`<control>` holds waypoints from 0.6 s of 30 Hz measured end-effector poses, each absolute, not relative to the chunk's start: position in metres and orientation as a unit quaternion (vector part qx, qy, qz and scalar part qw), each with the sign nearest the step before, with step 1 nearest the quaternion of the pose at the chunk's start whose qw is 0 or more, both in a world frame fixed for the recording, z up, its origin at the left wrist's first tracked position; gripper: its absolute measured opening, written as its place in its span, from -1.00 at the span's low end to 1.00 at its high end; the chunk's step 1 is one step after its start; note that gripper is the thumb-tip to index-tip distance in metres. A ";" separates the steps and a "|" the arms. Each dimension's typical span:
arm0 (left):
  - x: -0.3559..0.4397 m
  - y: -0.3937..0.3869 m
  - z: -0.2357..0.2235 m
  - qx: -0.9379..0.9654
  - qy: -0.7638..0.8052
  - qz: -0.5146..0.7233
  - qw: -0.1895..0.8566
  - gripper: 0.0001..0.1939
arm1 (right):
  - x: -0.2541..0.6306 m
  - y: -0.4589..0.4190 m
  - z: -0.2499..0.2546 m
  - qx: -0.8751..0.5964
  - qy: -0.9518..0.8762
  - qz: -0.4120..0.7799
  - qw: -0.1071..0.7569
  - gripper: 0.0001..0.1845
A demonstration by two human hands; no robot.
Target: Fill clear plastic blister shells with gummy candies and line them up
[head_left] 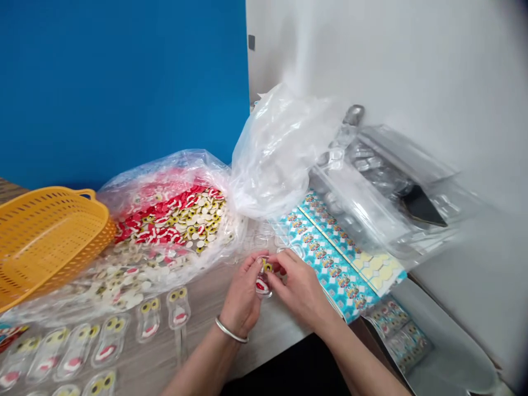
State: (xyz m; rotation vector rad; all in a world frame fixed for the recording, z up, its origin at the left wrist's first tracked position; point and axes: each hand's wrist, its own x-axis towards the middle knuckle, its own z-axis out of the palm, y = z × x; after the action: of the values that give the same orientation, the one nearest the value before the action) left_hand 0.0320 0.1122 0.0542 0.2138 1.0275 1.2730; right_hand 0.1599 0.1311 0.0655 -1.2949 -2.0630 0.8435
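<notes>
My left hand [243, 294], with a silver bangle at its wrist, is closed on the edge of a small clear plastic blister [264, 292]. A red-and-white mouth piece [261, 285] lies in the lower part of that blister. My right hand [299, 283] pinches at a yellow eye piece [267, 268] in its upper part; fingers partly hide it. On the table to the left lie several blisters in a row, such as one blister [179, 309], each with two yellow eyes and a red mouth. Behind my left hand an open plastic bag [206, 258] holds loose red, white and yellow pieces.
A yellow plastic basket [53, 231] stands at the left. Printed blue card sheets [325, 253] lie right of my hands. Clear plastic packaging [371, 187] is heaped behind them, beside a crumpled white bag [276, 159]. Low at the right, an open container [449, 341] holds printed packs.
</notes>
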 end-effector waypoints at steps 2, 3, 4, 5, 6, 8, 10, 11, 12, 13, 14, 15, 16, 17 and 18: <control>0.040 0.112 0.053 0.106 0.469 0.560 0.674 -0.64 | 0.162 0.134 0.062 -0.509 -0.757 0.314 0.265 -0.91; 0.043 0.112 0.052 0.110 0.475 0.557 0.672 -0.64 | 0.164 0.135 0.060 -0.514 -0.754 0.314 0.263 -0.91; 0.046 0.112 0.051 0.113 0.480 0.553 0.672 -0.64 | 0.165 0.135 0.058 -0.518 -0.751 0.313 0.263 -0.89; 0.048 0.112 0.050 0.115 0.483 0.547 0.674 -0.65 | 0.166 0.135 0.057 -0.522 -0.750 0.311 0.263 -0.88; 0.051 0.112 0.049 0.117 0.485 0.542 0.676 -0.65 | 0.168 0.135 0.055 -0.525 -0.748 0.309 0.265 -0.86; 0.054 0.114 0.046 0.120 0.488 0.533 0.681 -0.64 | 0.172 0.134 0.053 -0.527 -0.745 0.308 0.269 -0.85; 0.056 0.118 0.045 0.119 0.492 0.529 0.681 -0.63 | 0.180 0.137 0.052 -0.516 -0.743 0.323 0.278 -0.87; 0.056 0.120 0.045 0.117 0.497 0.527 0.680 -0.61 | 0.185 0.140 0.051 -0.510 -0.741 0.331 0.284 -0.89; 0.056 0.122 0.044 0.113 0.504 0.524 0.677 -0.61 | 0.192 0.146 0.051 -0.512 -0.737 0.331 0.292 -0.90; 0.055 0.124 0.044 0.110 0.513 0.520 0.674 -0.60 | 0.199 0.155 0.050 -0.524 -0.731 0.318 0.300 -0.92; 0.055 0.127 0.045 0.107 0.523 0.517 0.670 -0.61 | 0.207 0.166 0.048 -0.549 -0.722 0.288 0.306 -0.91; 0.054 0.129 0.045 0.104 0.532 0.513 0.666 -0.62 | 0.215 0.179 0.046 -0.583 -0.713 0.243 0.305 -0.88; 0.053 0.131 0.045 0.102 0.538 0.510 0.663 -0.64 | 0.223 0.194 0.042 -0.618 -0.704 0.188 0.294 -0.83; 0.052 0.132 0.045 0.102 0.542 0.508 0.661 -0.65 | 0.229 0.210 0.038 -0.650 -0.697 0.132 0.271 -0.78; 0.052 0.133 0.045 0.102 0.544 0.507 0.661 -0.67 | 0.233 0.226 0.034 -0.673 -0.696 0.086 0.236 -0.72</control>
State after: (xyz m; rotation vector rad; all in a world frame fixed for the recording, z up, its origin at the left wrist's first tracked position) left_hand 0.0516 0.1329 0.0449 0.2299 1.2311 1.1457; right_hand 0.2329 0.2258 0.0339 -1.8455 -1.9095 0.2368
